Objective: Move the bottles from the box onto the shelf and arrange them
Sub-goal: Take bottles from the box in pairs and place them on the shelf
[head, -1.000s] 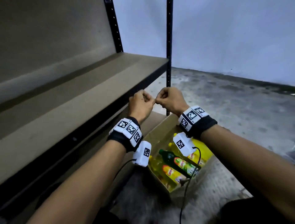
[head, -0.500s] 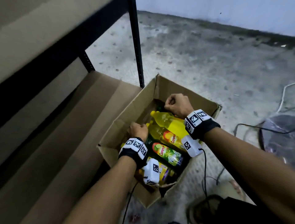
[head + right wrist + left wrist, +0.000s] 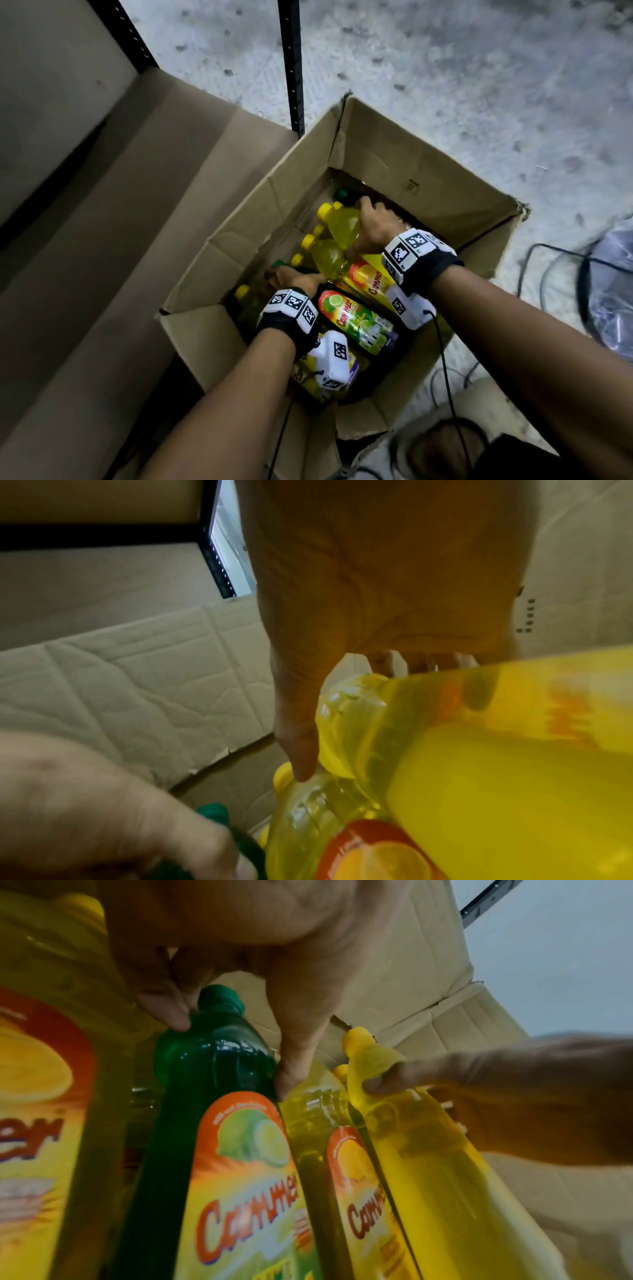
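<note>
An open cardboard box [image 3: 428, 178] on the floor holds several bottles lying on their sides, most yellow, some green. My left hand [image 3: 294, 279] is down in the box's left part. In the left wrist view the left hand [image 3: 229, 1047] grips the shoulder of a green bottle [image 3: 192, 1123] with a lime label, thumb on one side and a finger on the other. My right hand [image 3: 375, 228] curls over the neck end of the topmost yellow bottle [image 3: 342, 222]. The right wrist view shows its thumb and fingers around that yellow bottle [image 3: 479, 777].
The shelf's bare lower board [image 3: 102, 274] lies left of the box. A black shelf post [image 3: 291, 68] stands by the box's far left corner. Cables [image 3: 548, 260] and a plastic bag [image 3: 613, 291] lie on the concrete floor to the right.
Both hands came down from in front of the shelf into the box. The left hand now holds the green bottle and the right hand has closed round the top yellow bottle.
</note>
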